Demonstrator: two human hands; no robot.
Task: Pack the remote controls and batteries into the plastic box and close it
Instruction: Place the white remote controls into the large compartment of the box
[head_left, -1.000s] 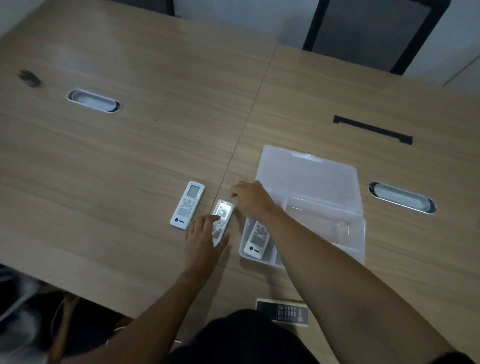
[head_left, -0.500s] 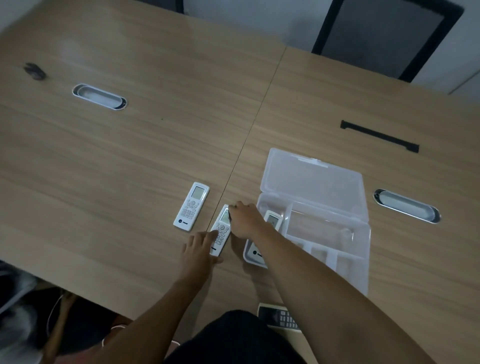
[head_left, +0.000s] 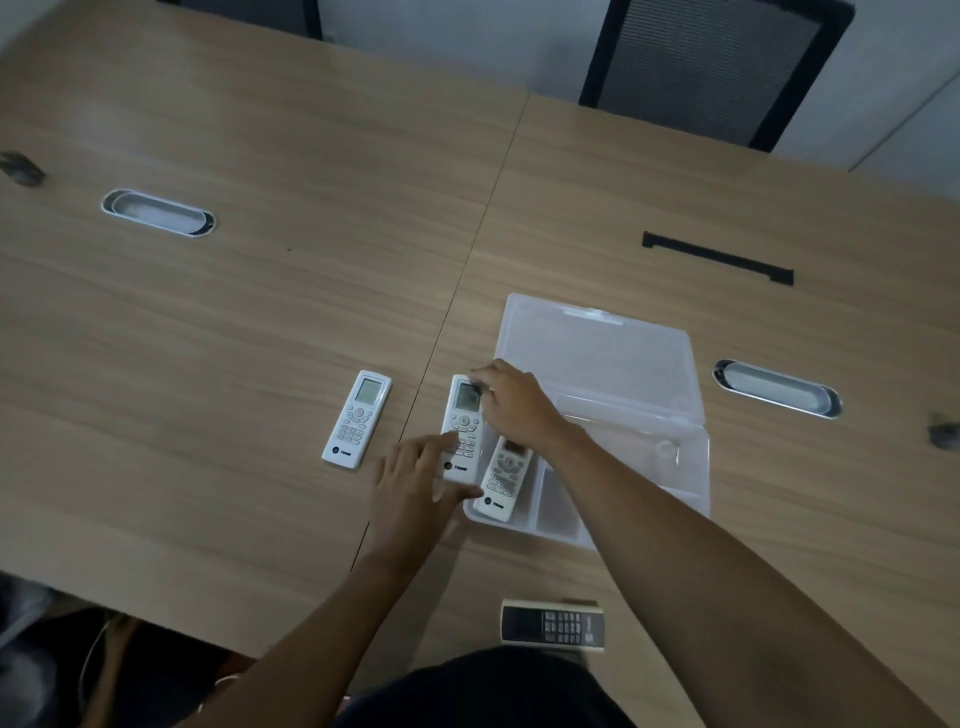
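Remote (head_left: 464, 431) lengthwise, screen end away

**Around your workspace**

You're at a wood-grain worktop (head_left: 234, 322) with a seam down its middle. Two oval grommets are set into it, one far left (head_left: 158, 213), one right (head_left: 776, 388). A black strip (head_left: 717, 258) lies beyond the right one. A dark mesh chair (head_left: 711, 67) stands at the far edge.

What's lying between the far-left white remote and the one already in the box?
In the head view, one more white remote lies between the far-left remote and the boxed remote, with both hands on it.
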